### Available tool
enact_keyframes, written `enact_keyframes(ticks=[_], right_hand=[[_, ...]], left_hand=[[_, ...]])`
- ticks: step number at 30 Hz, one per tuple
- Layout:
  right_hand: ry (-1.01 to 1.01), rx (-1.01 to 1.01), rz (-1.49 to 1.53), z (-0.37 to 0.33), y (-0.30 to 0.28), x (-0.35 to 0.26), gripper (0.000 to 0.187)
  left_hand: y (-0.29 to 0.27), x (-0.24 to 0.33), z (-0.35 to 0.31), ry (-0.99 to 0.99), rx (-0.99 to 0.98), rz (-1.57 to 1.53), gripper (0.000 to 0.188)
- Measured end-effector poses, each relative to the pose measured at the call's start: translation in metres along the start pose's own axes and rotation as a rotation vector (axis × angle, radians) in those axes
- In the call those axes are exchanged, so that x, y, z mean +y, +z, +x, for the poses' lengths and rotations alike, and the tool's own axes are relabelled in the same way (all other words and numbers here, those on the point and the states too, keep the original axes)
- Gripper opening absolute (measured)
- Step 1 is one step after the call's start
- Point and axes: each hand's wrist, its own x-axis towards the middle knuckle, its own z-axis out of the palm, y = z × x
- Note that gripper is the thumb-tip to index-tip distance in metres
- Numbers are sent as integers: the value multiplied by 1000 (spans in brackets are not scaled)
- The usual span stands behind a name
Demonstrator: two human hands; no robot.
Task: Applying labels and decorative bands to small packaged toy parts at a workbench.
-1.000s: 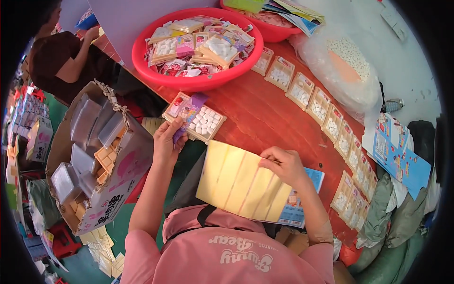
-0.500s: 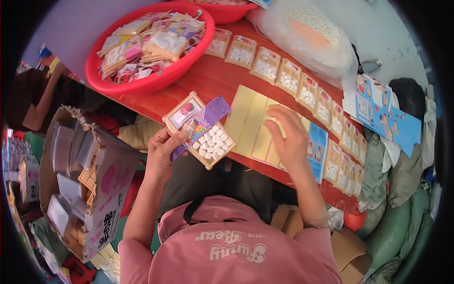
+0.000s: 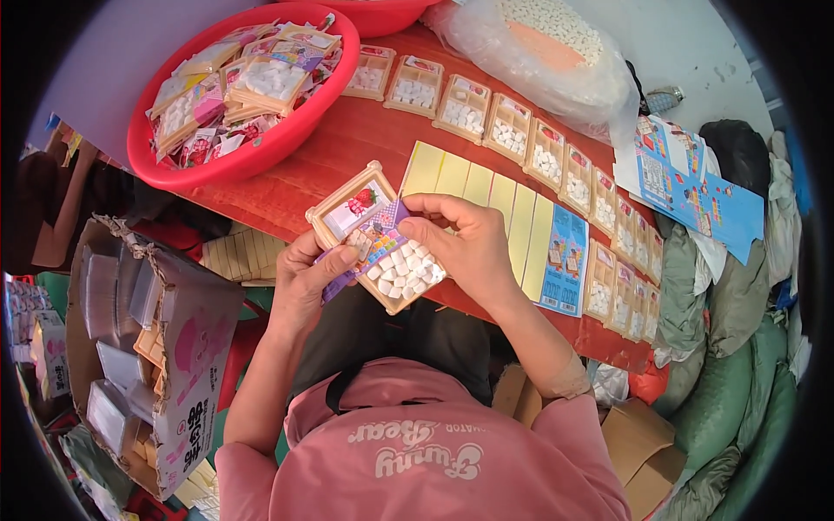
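Note:
A small cream plastic tray is held tilted above my lap. White pellet-like pieces fill its lower compartment, and a strawberry picture shows in the upper one. Across its middle lies a purple printed paper band. My left hand grips the tray's left side, thumb pressed on the band. At the opposite edge, my right hand is closed with thumb and forefinger on the band's right end. Beyond that hand lies a sheet of yellow strips on the table, with a blue printed card at its right end.
Similar filled trays curve along the red table. A red basin heaped with packed trays stands far left, near a clear bag of white pieces. Blue printed sheets lie far right. Beside my left arm is a cardboard box.
My right hand has come left from above the yellow strips and taken hold of the band's right end, folding it in against the tray. My left hand still grips the tray.

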Motion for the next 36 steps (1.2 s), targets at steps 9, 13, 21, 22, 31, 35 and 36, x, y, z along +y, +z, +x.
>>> enact_keyframes(ticks=[9, 13, 21, 22, 31, 35, 36], right_hand=[[226, -247, 321, 9, -15, 7, 27], [212, -284, 328, 9, -15, 16, 27], [309, -235, 486, 8, -25, 36, 26], [309, -235, 486, 8, -27, 37, 26], [309, -305, 749, 0, -17, 47, 26], [327, -239, 769, -3, -14, 52, 24], [305, -244, 759, -4, -16, 52, 25]], left_hand=[[-7, 3, 11, -13, -110, 81, 29], [-4, 10, 14, -83, -140, 99, 26], [-10, 30, 25, -208, -218, 240, 23], [-12, 32, 26, -183, -240, 251, 22], [2, 7, 29, -102, -227, 149, 30], [24, -4, 29, -7, -220, 66, 25], [25, -8, 30, 50, -205, 59, 23]])
